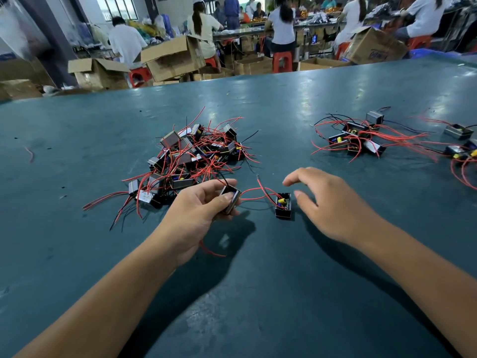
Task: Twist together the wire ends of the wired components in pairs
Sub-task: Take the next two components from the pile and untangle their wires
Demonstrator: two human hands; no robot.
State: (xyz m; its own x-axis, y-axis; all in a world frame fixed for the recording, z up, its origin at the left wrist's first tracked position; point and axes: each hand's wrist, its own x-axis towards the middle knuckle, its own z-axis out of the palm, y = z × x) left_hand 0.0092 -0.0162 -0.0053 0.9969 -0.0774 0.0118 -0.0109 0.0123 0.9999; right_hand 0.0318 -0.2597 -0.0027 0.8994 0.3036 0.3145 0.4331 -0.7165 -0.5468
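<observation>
The room is a wide workshop, its far side filled with open brown cardboard boxes (173,56), red plastic stools (281,60) and several people in pale shirts seated with their backs turned at long benches. Nearer, a broad table (258,293) with a smooth, slightly glossy dark teal top, scuffed and catching soft reflections, takes up most of the view. On its left middle lies a large tangled pile (191,156) of small boxy black components with thin red and black leads splaying out; the pieces overlap too much to count. A smaller cluster (357,139) of the same parts lies to the right, with a few more scattered at the right edge (458,131). Two bare forearms reach in from below. The left hand (198,215) curls its fingers and thumb around one small dark rectangular component (230,198), lifted just off the table beside the big pile. The right hand (327,202) hovers with fingers spread and relaxed, holding nothing, just beside a second component (283,205), an open black box showing a yellow cylindrical part, which rests on the table. Looping red wires (254,193) run between the two components, one end sticking upward.
</observation>
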